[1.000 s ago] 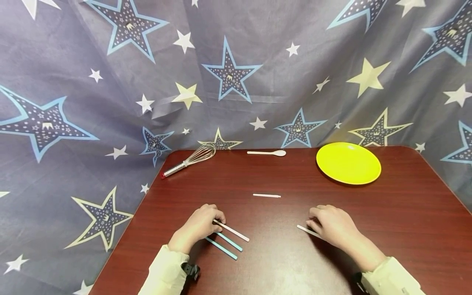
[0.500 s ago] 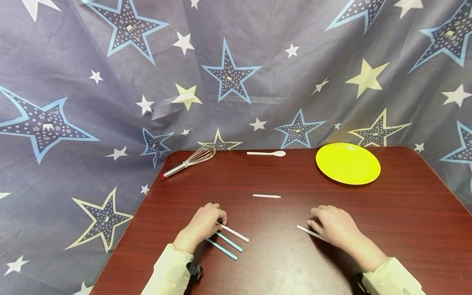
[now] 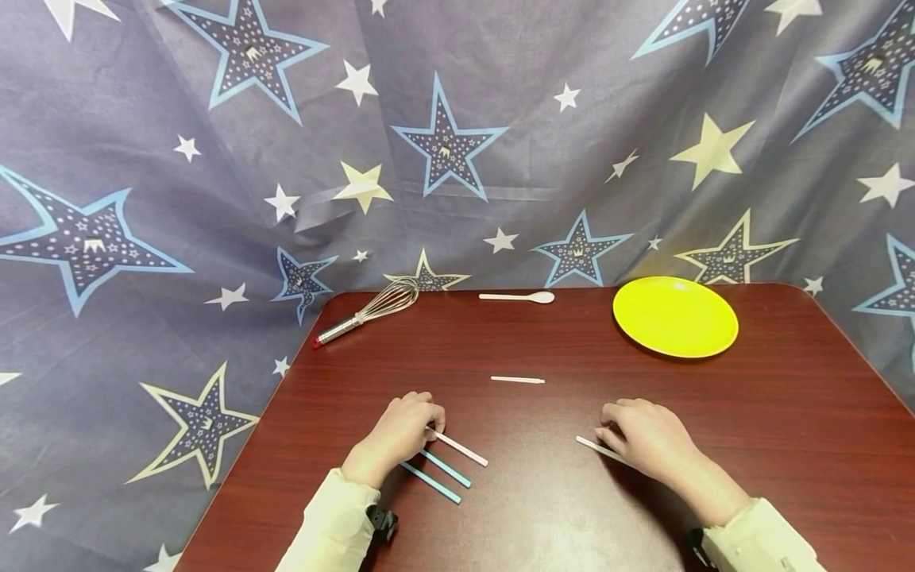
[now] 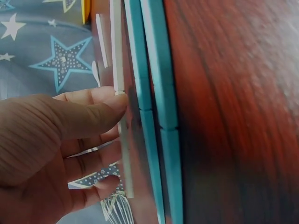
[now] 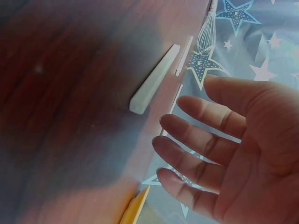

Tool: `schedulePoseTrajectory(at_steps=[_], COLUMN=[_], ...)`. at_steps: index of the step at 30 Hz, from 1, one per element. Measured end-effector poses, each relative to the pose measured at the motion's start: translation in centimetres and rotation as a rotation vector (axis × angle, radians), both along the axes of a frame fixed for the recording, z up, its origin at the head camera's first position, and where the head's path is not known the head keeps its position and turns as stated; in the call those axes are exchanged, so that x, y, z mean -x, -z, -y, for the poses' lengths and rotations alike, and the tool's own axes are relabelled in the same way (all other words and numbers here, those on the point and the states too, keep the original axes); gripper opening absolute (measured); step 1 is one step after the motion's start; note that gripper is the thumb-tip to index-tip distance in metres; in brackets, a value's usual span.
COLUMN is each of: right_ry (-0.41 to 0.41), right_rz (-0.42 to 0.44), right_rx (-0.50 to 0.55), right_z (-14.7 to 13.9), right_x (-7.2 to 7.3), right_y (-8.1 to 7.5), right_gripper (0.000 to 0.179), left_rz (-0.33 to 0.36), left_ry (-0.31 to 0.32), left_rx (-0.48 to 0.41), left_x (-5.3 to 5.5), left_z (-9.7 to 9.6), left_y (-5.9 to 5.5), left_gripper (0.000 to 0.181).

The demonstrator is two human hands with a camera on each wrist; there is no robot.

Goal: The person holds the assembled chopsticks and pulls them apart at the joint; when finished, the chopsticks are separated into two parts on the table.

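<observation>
My left hand [image 3: 400, 429] pinches a white chopstick [image 3: 461, 448] between thumb and fingers, near a joint line seen in the left wrist view. Two blue chopsticks lie side by side on the table, the nearer one [image 3: 432, 482] and the middle one [image 3: 446, 469], just on the near side of the white one. At the right, my right hand [image 3: 646, 437] hovers by a short white stick [image 5: 154, 81], fingers loosely bent and apart from it in the right wrist view. Another short white stick [image 3: 518, 380] lies farther back, between the hands.
Along the back of the brown table [image 3: 565, 342] lie a wire whisk [image 3: 368, 310] at the left, a white spoon [image 3: 518, 297] in the middle and a yellow plate [image 3: 675, 318] at the right. A grey star-printed cloth [image 3: 529, 95] hangs behind.
My left hand has shifted a little to the right along the white chopstick, and that chopstick has slid slightly right. The right hand has stayed in place.
</observation>
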State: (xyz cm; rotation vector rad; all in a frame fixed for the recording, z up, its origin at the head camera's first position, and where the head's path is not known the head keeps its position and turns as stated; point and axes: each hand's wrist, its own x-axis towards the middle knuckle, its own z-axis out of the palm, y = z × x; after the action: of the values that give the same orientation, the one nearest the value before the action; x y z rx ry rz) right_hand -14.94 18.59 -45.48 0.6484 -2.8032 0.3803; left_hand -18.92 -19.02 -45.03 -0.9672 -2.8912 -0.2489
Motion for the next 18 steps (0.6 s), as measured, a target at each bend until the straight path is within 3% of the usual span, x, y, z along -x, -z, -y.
schedulePoseTrajectory(at_steps=[13,18], right_ry=[-0.007,-0.001], right_rz=[-0.012,-0.007], right_rx=[0.008,0.016], right_z=[0.2,0.5], right_x=[0.1,0.0], right_y=[-0.1,-0.2], right_gripper=[0.022,0.027], left_rz=[-0.117,-0.099], left_ry=[0.061,0.059], left_rx=[-0.113,-0.157], left_x=[0.6,0.3], left_z=[-1.9,-3.1], left_y=[-0.2,-0.5], left_gripper=[0.025,0.019])
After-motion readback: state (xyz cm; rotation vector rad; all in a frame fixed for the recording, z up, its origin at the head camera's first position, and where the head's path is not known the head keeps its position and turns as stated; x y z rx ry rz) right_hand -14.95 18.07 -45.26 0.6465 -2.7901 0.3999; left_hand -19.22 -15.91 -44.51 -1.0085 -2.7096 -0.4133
